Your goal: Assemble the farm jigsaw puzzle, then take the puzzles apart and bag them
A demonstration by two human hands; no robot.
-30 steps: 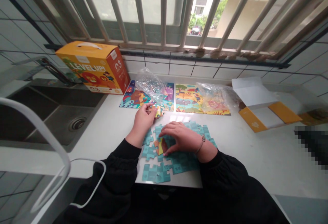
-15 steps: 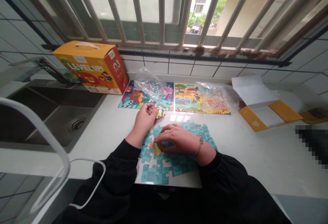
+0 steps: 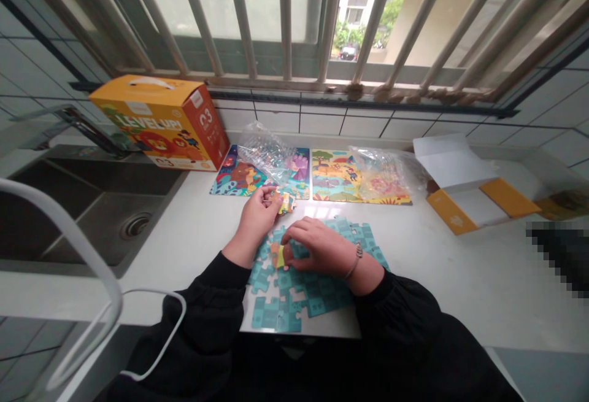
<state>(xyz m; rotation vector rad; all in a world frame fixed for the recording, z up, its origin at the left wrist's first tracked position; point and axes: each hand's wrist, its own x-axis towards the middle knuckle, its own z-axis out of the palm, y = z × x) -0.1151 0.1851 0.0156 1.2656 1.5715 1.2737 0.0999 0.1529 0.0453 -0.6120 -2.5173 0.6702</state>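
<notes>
My left hand is closed around a small bunch of puzzle pieces with yellow, white and orange printing. To its right, my right hand pinches one yellow and orange puzzle piece between thumb and fingers. Beneath both hands lie many teal puzzle pieces, pattern side up, some overlapping and some side by side. Whether the pinched piece touches those below cannot be made out. Part of the teal spread is hidden under my right hand and wrist.
Behind the hands lie a dark blue picture sheet and a yellow picture sheet, partly under clear plastic bags. A large orange box stands left beside the sink. An opened box sits right. A white cable crosses the left foreground.
My right hand has shifted slightly, and the yellow and orange piece in it has turned and moved up a little. My left hand keeps its hold. The whole view has moved slightly.
</notes>
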